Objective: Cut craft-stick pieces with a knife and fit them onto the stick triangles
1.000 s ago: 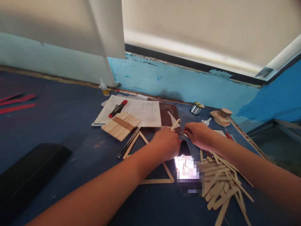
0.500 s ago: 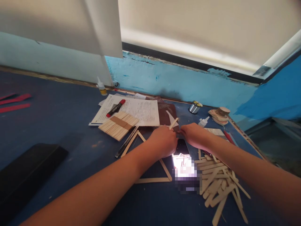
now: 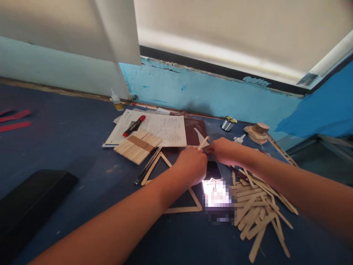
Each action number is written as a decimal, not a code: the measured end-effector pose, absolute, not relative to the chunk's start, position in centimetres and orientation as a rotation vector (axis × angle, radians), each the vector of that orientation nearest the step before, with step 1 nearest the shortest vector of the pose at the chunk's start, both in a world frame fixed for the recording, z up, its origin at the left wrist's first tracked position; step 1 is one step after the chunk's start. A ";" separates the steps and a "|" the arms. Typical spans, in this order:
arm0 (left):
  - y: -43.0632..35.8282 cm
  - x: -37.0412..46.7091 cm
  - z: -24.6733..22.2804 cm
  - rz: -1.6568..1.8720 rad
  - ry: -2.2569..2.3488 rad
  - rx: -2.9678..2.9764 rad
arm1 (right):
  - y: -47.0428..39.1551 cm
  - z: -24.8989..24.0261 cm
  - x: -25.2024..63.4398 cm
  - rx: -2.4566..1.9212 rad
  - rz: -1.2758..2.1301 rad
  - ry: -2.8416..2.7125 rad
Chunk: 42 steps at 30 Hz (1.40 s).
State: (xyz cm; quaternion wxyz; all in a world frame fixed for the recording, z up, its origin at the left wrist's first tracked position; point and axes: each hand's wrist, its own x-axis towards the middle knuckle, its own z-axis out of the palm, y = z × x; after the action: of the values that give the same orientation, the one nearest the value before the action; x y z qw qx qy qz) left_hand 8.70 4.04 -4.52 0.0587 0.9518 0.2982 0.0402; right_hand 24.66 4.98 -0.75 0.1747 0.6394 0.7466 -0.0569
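My left hand [image 3: 192,165] is closed around a wooden craft stick [image 3: 203,142], whose upper end pokes out above the fingers. Close beside it, my right hand [image 3: 223,151] is pinched; whatever lies between its fingertips is too hidden to name. Both hands are over the far end of a phone [image 3: 213,170] with a bright screen. Under my left forearm lies a frame of joined craft sticks [image 3: 183,210], partly covered by the arm. To the right, loose craft sticks [image 3: 255,209] are heaped below my right forearm.
Beyond the hands lie printed papers [image 3: 168,129], a marker [image 3: 134,126] and a bundle of craft sticks [image 3: 138,146] beside a metal cutter [image 3: 147,166]. A glue bottle [image 3: 117,101] and wire spool [image 3: 228,123] stand near the wall. A black object [image 3: 38,198] lies left.
My right hand has shifted slightly left, closer to the left hand, and its forearm sits a little lower. The left hand still grips the stick. The view has shifted slightly.
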 end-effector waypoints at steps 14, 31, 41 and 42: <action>4.5 8.7 -4.7 0.123 0.915 2.850 | 5.6 -0.3 25.8 1.815 -0.392 2.042; 5.4 7.3 -4.5 0.225 0.799 2.790 | 0.6 -4.0 27.6 2.335 -0.705 2.208; 5.5 7.3 -5.0 0.231 0.773 2.794 | 0.1 -4.0 28.3 2.354 -0.822 2.265; 5.5 7.3 -5.0 0.231 0.771 2.795 | 0.1 -4.1 28.2 2.360 -0.822 2.262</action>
State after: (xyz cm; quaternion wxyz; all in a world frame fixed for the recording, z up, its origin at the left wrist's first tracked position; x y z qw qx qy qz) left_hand 7.35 5.54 -5.03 0.1163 0.9544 0.2634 0.0790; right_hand 28.25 0.06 -4.11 -0.1141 0.6955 0.6667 -0.2423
